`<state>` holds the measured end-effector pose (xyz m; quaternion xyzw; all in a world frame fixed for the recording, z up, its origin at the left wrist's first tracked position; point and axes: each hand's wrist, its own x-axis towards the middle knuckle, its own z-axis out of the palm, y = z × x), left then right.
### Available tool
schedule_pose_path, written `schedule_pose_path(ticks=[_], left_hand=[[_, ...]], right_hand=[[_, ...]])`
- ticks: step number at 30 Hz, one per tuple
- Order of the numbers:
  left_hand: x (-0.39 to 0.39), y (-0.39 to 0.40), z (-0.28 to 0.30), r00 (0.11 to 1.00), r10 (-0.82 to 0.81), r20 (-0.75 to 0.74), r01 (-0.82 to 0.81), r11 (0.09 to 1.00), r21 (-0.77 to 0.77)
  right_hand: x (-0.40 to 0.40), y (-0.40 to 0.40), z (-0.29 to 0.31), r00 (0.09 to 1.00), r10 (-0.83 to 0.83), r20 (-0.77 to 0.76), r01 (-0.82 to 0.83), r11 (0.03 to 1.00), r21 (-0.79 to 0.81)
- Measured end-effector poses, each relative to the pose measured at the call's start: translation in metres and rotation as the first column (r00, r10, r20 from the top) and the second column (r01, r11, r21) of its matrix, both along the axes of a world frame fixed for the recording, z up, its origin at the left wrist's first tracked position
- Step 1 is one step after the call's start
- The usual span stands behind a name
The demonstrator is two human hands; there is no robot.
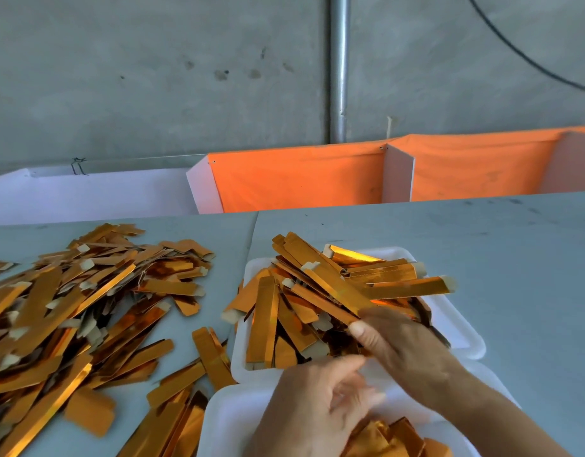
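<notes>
**Two hands sorting gold foil strips over white trays**

A grey table [522,258] is seen from above, with open surface to the right and behind. Its far edge is bordered by an orange cloth [301,179] hung on white panels. The left side is crowded by a loose heap of gold strips [70,308], which spills close to both trays.

A far white tray [466,331] is piled with strips, several jutting past its rim. A near white tray [225,413] touches its front edge, and more gold pieces [400,437] lie inside it.

The right hand [406,347] is stretched forward over the far tray, knuckles up. One long gold strip [330,285] is pinched at its near end between thumb and curled fingers, and it rests slanted on the pile.

The left hand [314,410] is held over the near tray, fingers pointing towards the right hand. It is blurred, so whether anything is gripped cannot be told.
</notes>
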<state>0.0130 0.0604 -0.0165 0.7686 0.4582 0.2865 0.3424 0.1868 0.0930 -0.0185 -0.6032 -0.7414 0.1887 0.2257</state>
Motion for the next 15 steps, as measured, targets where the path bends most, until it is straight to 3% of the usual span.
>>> schedule_pose_path(ticks=[3,6,9,11,13,15], left_hand=[[-0.001,0.003,-0.001,0.996,0.089,0.029,-0.09,0.995,0.041],[-0.002,0.002,0.0,0.985,0.164,0.05,-0.169,0.982,0.091],[-0.001,0.002,0.001,0.958,0.262,0.12,-0.274,0.957,0.098],[-0.001,0.002,0.003,0.916,0.347,0.201,-0.371,0.924,0.094],[-0.001,0.003,0.004,0.834,0.415,0.363,-0.453,0.891,0.022],[-0.002,0.003,0.007,0.715,0.423,0.556,-0.436,0.892,-0.119]], right_hand=[[-0.007,0.005,-0.009,0.943,0.081,0.322,-0.063,0.996,-0.065],[-0.01,0.006,-0.009,0.942,0.054,0.331,-0.044,0.998,-0.038],[-0.011,0.001,0.001,0.994,-0.065,0.089,0.056,0.993,0.108],[-0.011,-0.002,0.007,0.976,-0.137,-0.171,0.174,0.958,0.226],[-0.01,-0.008,0.014,0.829,-0.1,-0.55,0.16,0.985,0.061],[-0.011,-0.018,0.024,0.68,-0.014,-0.733,-0.095,0.99,-0.107]])
